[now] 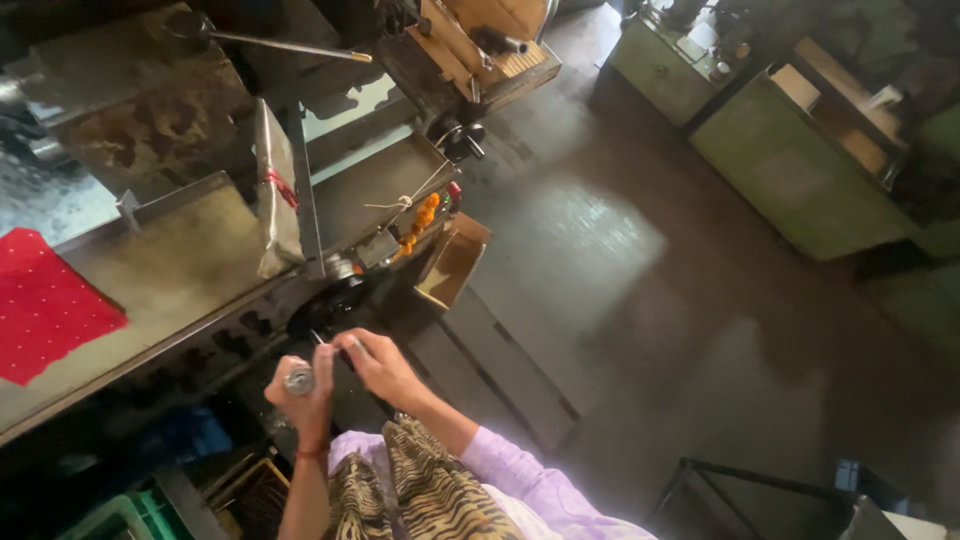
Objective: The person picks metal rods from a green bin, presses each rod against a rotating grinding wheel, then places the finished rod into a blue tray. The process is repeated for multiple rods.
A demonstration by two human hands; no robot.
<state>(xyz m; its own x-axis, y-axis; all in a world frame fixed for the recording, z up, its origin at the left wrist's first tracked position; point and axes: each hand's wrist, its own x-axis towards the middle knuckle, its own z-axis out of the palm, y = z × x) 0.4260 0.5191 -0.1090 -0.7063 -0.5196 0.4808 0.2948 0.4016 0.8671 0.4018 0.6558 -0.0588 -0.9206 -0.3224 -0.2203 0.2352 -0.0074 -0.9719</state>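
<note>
My left hand [304, 392] is closed around a small grey metal cylinder [298, 379], held upright in front of a dark machine. My right hand [378, 364] is beside it, fingers pinched on a thin metal piece [321, 339] whose tip pokes out near the cylinder. Both hands are close together, just below the machine's round dark part [330, 305]. A red thread circles my left wrist, and a lilac sleeve covers my right arm. A tiger-striped cloth hangs over my front.
A grey metal machine bed [160, 270] runs along the left with a red dotted cloth [45, 300] on it. An open cardboard box [450, 262] and orange flowers [422, 218] hang at the machine's edge. Green cabinets [790, 170] stand far right. A green crate [130, 515] sits lower left.
</note>
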